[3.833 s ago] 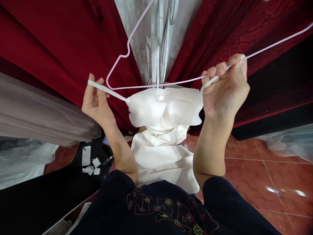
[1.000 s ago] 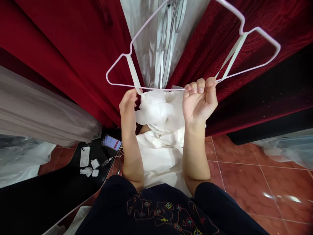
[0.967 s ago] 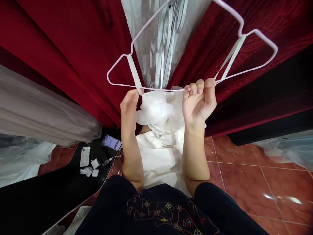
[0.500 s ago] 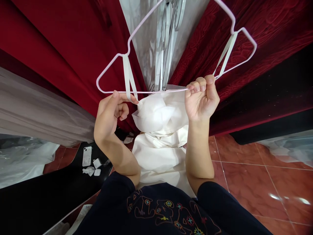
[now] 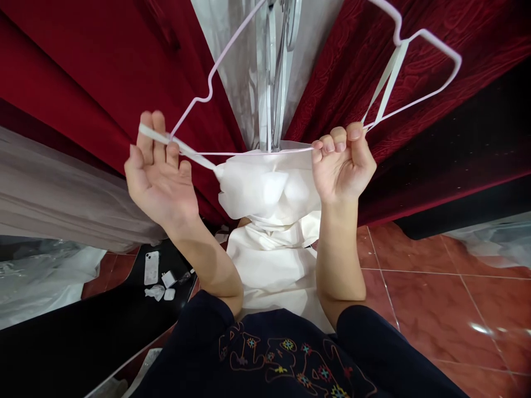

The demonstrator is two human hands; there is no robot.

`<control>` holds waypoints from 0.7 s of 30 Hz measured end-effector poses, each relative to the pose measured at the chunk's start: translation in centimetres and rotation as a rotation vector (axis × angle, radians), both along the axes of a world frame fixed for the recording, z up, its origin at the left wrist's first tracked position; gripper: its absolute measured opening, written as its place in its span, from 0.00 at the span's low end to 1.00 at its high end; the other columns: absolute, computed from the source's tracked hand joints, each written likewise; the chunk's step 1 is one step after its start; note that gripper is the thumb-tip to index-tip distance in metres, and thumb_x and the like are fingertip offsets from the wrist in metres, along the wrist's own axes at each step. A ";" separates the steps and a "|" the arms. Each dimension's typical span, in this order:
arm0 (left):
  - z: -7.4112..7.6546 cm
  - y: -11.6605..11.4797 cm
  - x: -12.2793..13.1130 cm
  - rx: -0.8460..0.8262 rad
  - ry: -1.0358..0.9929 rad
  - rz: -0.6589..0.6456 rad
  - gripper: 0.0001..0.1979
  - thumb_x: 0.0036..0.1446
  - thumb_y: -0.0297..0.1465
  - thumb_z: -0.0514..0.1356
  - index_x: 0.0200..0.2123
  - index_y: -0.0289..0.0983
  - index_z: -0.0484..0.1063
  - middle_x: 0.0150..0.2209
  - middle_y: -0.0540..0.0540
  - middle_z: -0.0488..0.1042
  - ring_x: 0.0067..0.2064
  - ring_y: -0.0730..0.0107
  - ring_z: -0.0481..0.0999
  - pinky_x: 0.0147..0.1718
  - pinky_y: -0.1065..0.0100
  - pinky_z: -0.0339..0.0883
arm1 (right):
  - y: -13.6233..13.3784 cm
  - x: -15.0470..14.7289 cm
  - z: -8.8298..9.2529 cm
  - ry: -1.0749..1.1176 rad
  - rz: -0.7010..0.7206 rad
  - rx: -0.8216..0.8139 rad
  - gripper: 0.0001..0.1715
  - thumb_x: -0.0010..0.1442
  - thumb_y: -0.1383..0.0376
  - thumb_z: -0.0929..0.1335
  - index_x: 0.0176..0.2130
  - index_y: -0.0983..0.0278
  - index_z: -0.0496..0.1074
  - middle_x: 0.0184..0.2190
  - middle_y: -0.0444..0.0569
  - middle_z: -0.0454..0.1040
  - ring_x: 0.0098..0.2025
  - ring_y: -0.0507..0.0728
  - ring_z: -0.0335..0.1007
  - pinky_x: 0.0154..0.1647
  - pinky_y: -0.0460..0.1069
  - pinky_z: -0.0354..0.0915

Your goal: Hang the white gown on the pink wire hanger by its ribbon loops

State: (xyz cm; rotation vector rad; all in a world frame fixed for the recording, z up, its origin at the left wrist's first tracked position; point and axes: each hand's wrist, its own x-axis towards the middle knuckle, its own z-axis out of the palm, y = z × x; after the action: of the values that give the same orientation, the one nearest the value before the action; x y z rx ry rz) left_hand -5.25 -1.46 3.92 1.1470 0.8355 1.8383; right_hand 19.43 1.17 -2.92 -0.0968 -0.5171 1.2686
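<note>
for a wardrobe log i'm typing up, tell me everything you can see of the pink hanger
The hanger is pale pink and thin, like coated wire. It has sloping shoulders, each notched, and a lower bar along the top of the white garment; the frame cuts off the hanger's top. It tilts, right end higher in view. The right hand grips the lower bar, and a white strap sits in the right notch. The left hand overlaps the left corner; contact there is unclear.

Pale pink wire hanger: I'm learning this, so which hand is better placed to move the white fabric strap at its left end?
Probably the left hand: its raised fingers carry the strap, while the right hand grips the hanger's lower bar.
</note>
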 end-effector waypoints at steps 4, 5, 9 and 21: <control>-3.7 0.5 0.4 -0.103 -0.047 0.208 0.17 0.65 0.37 0.49 0.54 0.41 0.67 0.67 0.46 0.58 0.62 0.63 0.66 0.55 0.65 0.65 | -0.2 -0.3 0.1 -0.020 0.001 0.023 0.15 0.66 0.58 0.58 0.30 0.63 0.59 0.23 0.41 0.53 0.27 0.45 0.58 0.41 0.45 0.70; -4.3 0.6 0.7 -0.143 -0.057 0.168 0.17 0.65 0.36 0.49 0.55 0.41 0.65 0.67 0.45 0.56 0.61 0.62 0.67 0.57 0.63 0.64 | -0.2 -0.4 0.1 -0.023 -0.002 0.016 0.15 0.66 0.58 0.58 0.30 0.63 0.59 0.23 0.41 0.53 0.27 0.45 0.58 0.41 0.45 0.70; -4.3 1.0 3.0 -0.146 -0.076 -0.144 0.19 0.68 0.44 0.45 0.58 0.46 0.59 0.63 0.43 0.63 0.59 0.63 0.71 0.59 0.60 0.64 | -0.5 -1.1 0.2 -0.040 -0.048 -0.028 0.14 0.66 0.59 0.58 0.30 0.63 0.58 0.23 0.41 0.54 0.26 0.44 0.59 0.41 0.45 0.71; -3.1 0.9 5.5 -0.028 0.052 0.035 0.21 0.66 0.53 0.40 0.33 0.44 0.57 0.27 0.51 0.60 0.33 0.71 0.69 0.47 0.63 0.71 | -2.0 1.4 1.7 -0.604 -0.452 -0.301 0.16 0.58 0.58 0.64 0.35 0.69 0.70 0.30 0.48 0.73 0.33 0.49 0.73 0.38 0.46 0.71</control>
State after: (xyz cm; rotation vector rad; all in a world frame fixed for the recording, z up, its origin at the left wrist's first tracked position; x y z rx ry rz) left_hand 0.27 -0.60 0.82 1.1739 0.9135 1.8259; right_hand 20.83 -0.85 -1.24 -0.8239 -0.7636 0.8482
